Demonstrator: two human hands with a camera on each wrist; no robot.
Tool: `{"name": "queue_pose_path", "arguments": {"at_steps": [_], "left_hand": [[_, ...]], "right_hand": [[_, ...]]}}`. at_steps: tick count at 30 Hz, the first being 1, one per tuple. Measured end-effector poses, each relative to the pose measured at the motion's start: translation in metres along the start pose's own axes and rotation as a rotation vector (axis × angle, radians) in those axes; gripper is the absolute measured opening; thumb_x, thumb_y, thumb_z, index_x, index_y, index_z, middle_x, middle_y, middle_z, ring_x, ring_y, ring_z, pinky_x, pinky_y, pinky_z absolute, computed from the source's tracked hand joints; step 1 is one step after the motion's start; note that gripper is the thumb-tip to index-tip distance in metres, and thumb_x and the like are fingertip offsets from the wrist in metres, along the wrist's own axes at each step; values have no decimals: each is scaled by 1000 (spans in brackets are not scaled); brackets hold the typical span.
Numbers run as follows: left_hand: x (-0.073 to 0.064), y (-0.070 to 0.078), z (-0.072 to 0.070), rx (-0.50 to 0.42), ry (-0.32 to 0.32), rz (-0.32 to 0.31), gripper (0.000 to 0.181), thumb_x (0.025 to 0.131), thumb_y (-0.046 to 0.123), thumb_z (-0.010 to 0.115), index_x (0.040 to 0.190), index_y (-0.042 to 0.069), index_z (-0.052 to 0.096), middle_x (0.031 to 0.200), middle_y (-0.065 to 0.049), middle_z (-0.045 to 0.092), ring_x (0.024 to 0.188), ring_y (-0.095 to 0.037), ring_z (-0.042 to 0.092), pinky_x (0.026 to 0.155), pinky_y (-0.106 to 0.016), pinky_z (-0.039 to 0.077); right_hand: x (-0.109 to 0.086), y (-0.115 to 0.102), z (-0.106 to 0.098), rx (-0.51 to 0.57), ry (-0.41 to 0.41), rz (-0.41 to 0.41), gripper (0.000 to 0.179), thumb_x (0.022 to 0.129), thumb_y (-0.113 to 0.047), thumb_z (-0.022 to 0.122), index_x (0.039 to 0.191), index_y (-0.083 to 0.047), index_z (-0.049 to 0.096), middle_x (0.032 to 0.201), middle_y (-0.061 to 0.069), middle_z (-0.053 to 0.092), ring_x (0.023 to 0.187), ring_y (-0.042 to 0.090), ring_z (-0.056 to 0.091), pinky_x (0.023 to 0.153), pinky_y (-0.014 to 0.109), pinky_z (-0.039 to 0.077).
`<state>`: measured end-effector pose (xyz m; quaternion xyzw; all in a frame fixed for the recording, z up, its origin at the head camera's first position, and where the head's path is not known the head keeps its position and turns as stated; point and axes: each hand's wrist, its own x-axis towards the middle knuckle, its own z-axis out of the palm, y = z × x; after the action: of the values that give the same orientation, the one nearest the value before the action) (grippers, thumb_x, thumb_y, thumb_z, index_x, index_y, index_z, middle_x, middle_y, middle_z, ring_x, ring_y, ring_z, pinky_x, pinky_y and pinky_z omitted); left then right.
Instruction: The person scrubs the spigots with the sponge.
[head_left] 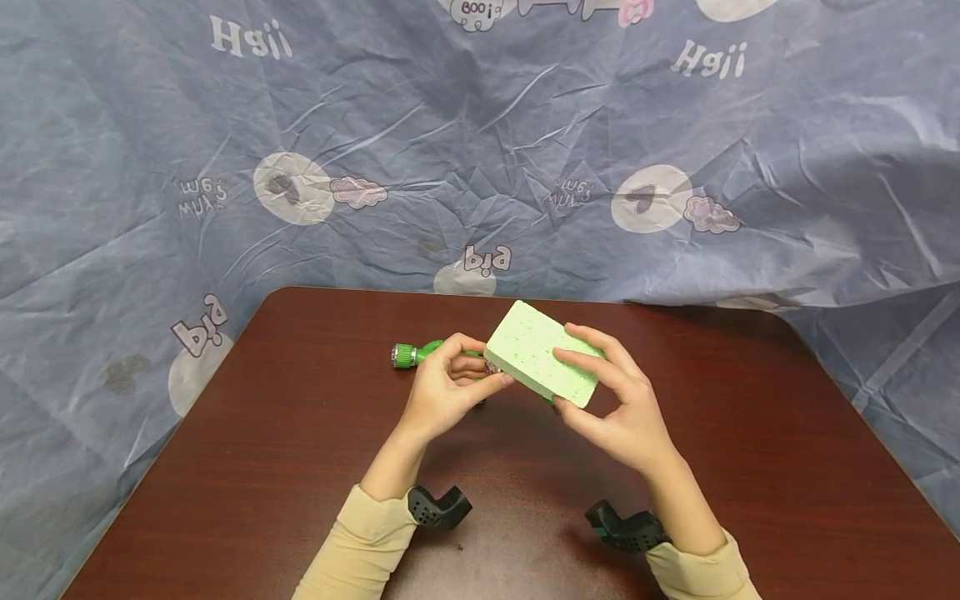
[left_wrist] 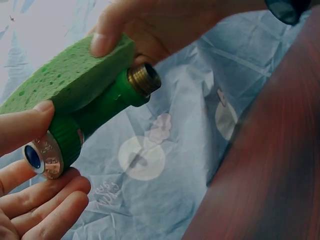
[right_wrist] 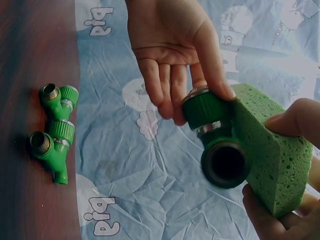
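Note:
My left hand (head_left: 442, 392) pinches the ribbed collar of a green Y-shaped hose fitting (left_wrist: 107, 102), thumb on one side and fingers along the other. A threaded metal end and a dark open mouth show on this fitting in the wrist views. My right hand (head_left: 626, 408) grips a light green sponge (head_left: 540, 354) between thumb and fingers, its broad side lying along the fitting's body. Both are held up above the table, and in the head view the sponge covers most of the held fitting. The left thumb tip reaches the sponge's edge.
Two more green hose fittings (right_wrist: 60, 132) lie on the dark red-brown table (head_left: 300, 467), partly behind the left hand in the head view. A blue-grey printed cloth (head_left: 465, 150) hangs behind the table. A black band with a camera (head_left: 438, 508) sits on each wrist.

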<state>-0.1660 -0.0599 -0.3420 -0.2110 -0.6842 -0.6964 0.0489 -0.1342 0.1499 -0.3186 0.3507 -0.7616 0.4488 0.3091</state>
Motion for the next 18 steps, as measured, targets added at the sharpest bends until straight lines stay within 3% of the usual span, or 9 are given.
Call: {"name": "queue_pose_path", "arguments": {"at_steps": [6,13,15,18], "left_hand": [[0,0,0,-33,-8,-23,32,74,-6,76,99,-9,57,87,-25,67,80,-30,67,64,-26,55],[0,0,0,-21,25,-52,31,74,-3,76,99,-7,58,85,-23,68,75,-23,67,58,-24,53],[0,0,0,-21,29,-57,31,74,-2,76,99,-6,59,84,-22,68,74,-20,67,57,-24,53],[0,0,0,-17,21,-44,32,74,-3,76,99,-7,58,85,-22,68,75,-20,67,58,-23,52]], "right_hand": [[0,4,-5,-46,32,14,42,60,15,69,101,8,65,117,31,53,108,32,53,87,18,41],[1,6,-13,-106,174,74,42,60,17,68,101,12,64,120,31,52,114,31,50,87,17,40],[1,4,-11,-88,171,63,41,60,16,69,101,13,63,120,32,52,114,31,50,89,18,40],[1,1,-6,-58,104,24,42,60,14,70,102,12,63,119,33,51,112,33,51,89,19,41]]}}
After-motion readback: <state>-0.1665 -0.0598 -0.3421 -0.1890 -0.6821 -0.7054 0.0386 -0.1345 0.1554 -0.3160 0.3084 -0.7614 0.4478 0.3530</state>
